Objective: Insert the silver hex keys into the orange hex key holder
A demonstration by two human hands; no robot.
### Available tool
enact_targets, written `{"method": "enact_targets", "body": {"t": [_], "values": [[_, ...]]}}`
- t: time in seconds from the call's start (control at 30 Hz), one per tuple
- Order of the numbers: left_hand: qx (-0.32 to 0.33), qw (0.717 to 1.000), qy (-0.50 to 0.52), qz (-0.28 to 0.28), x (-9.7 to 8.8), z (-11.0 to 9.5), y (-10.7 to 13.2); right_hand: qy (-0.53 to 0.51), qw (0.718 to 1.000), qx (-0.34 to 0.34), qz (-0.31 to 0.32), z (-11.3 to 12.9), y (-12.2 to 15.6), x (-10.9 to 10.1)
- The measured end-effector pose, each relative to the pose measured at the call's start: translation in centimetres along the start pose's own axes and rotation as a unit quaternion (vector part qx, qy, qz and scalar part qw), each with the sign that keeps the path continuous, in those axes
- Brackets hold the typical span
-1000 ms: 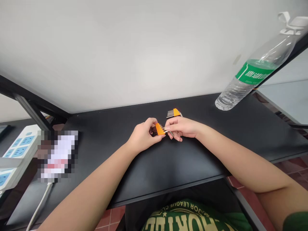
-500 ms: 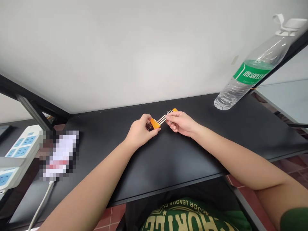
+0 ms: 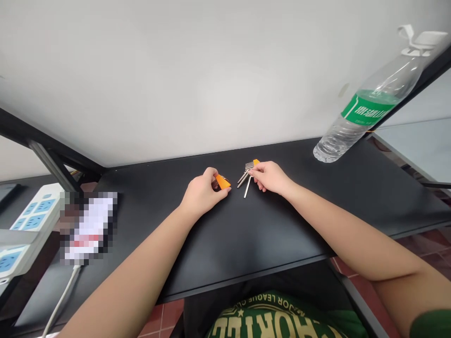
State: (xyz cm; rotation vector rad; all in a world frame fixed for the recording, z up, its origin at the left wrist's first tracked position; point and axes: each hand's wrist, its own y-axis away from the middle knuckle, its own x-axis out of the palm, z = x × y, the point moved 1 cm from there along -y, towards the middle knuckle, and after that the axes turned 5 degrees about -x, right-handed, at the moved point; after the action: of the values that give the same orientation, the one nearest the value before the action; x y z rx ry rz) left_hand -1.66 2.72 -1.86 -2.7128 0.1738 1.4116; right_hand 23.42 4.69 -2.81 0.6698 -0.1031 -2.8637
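Observation:
My left hand [image 3: 200, 191] is closed around a small orange holder [image 3: 222, 182], with thin dark and metal pieces showing behind its orange face. To the right of it, my right hand [image 3: 274, 177] pinches a few slim silver hex keys [image 3: 247, 187] near one end. Their free ends fan out toward the left and the front, apart from the holder. Just behind my right fingers lies another orange piece [image 3: 256, 162], partly hidden by the hand, with several thin metal rods [image 3: 249, 165] next to it on the black table [image 3: 225, 244].
A large water bottle [image 3: 368, 108] with a green label stands at the back right by the wall. On the left lie a blurred-out flat object [image 3: 92, 225] with a white cable [image 3: 63, 300] and a white power strip [image 3: 38, 216].
The hex keys have come away from the orange holder in my left hand and now spread apart in my right fingers. My left hand has shifted slightly left, my right slightly right.

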Motion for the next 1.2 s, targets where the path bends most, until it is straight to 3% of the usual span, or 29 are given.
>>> {"method": "enact_targets", "body": {"t": [0.23,0.37,0.53,0.7,0.83,1.2], "values": [[0.001,1.000,-0.017,0.012,0.1,0.1,0.1,0.170,0.985,-0.037,0.015,0.7,0.4,-0.1],[0.002,1.000,-0.019,0.012,0.2,0.0,0.1,0.277,0.958,-0.073,0.010,0.7,0.7,-0.9],[0.007,1.000,-0.021,0.019,0.2,0.0,0.1,0.349,0.923,-0.145,0.071,0.5,1.2,-1.9],[0.014,0.999,-0.023,0.019,0.3,0.0,0.1,0.399,0.892,-0.199,0.078,0.3,1.1,-1.4],[0.012,1.000,-0.023,0.015,0.3,0.0,0.0,0.442,0.872,-0.200,0.063,0.7,0.9,-0.4],[0.027,0.999,-0.030,0.008,0.3,0.0,0.4,0.474,0.859,-0.178,0.069,2.3,2.6,1.4]]}}
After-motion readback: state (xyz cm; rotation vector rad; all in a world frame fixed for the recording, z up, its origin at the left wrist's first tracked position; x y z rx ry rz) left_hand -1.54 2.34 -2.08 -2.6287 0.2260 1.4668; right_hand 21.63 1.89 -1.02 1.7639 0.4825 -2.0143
